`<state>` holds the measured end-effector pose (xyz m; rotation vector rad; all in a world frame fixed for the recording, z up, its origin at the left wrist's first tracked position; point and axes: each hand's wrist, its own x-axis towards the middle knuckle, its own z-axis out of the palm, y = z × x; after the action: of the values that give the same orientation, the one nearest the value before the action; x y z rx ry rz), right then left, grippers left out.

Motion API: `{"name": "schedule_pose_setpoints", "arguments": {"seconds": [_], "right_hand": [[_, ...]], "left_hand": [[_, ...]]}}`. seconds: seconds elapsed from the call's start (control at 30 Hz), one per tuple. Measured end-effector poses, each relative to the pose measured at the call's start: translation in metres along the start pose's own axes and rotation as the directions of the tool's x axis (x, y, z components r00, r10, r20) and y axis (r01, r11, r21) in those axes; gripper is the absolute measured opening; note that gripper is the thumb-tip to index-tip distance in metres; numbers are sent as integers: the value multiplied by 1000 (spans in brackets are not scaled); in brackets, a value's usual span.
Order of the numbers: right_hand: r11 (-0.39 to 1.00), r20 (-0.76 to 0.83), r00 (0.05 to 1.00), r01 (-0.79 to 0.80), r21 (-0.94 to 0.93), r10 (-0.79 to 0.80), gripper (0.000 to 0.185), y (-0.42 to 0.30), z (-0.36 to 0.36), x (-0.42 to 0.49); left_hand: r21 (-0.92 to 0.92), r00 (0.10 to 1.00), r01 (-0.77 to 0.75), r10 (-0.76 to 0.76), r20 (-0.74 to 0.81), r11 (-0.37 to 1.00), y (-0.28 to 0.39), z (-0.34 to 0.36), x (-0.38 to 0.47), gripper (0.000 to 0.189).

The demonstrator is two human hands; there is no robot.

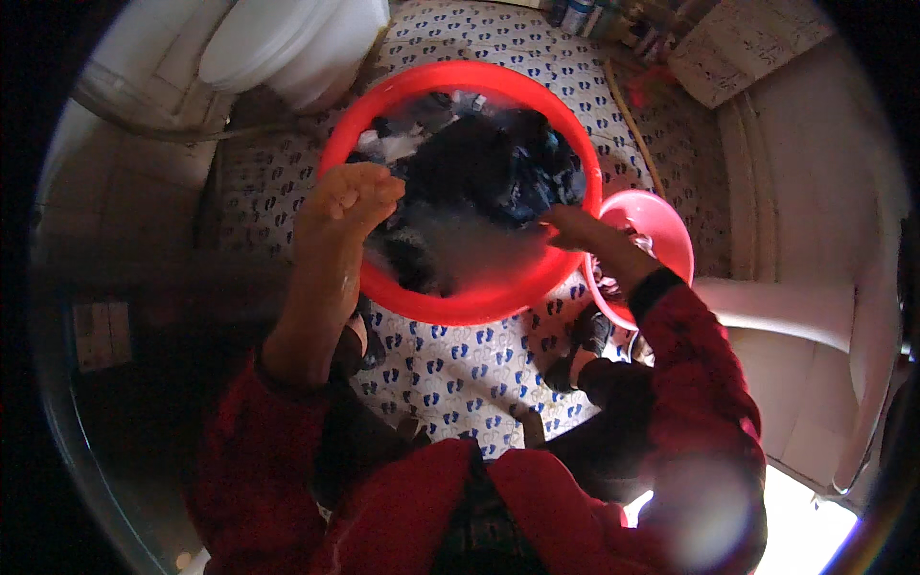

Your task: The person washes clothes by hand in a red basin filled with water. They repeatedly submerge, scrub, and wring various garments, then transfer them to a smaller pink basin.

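A wide red plastic tub [460, 310] stands on the floor before me, filled with wet, mostly dark clothes [467, 158] and some white pieces; part of the view there is blurred. My left hand [353, 195] is raised at the tub's left rim, its fingers curled; I cannot tell whether anything is in it. Over the tub's right side, my right hand [571, 226] reaches in with its fingers lowered beside the dark cloth; its grip is unclear. A smaller pink bucket [672, 230] touches the tub's right side and has crumpled light and dark cloth in it.
A white toilet [316, 43] is at the upper left, with a hose [215, 133] near it. Bottles [575, 16] stand at the top right, and a pale stick or pipe [636, 133] lies along the right of the footprint-patterned floor [460, 352]. A white basin [783, 309] is at the right.
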<state>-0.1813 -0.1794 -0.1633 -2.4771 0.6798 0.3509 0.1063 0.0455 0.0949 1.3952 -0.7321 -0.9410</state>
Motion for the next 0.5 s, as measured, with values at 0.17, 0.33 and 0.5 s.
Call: {"name": "schedule_pose_setpoints", "arguments": {"seconds": [0.17,0.33,0.5], "right_hand": [[992,-296,954,2,-124,-39,46,-58,25,149],[922,-637,768,-195,-334,-68,26,-93,47,206],[919,-274,945,-260,-296,180,22,-83,52,201]], "left_hand": [[-84,999,33,-34,-17,996,16,-11,1,23],[-170,983,182,-183,12,968,20,-24,-5,21],[-166,978,204,-208,-8,965,20,-30,-4,15]]}}
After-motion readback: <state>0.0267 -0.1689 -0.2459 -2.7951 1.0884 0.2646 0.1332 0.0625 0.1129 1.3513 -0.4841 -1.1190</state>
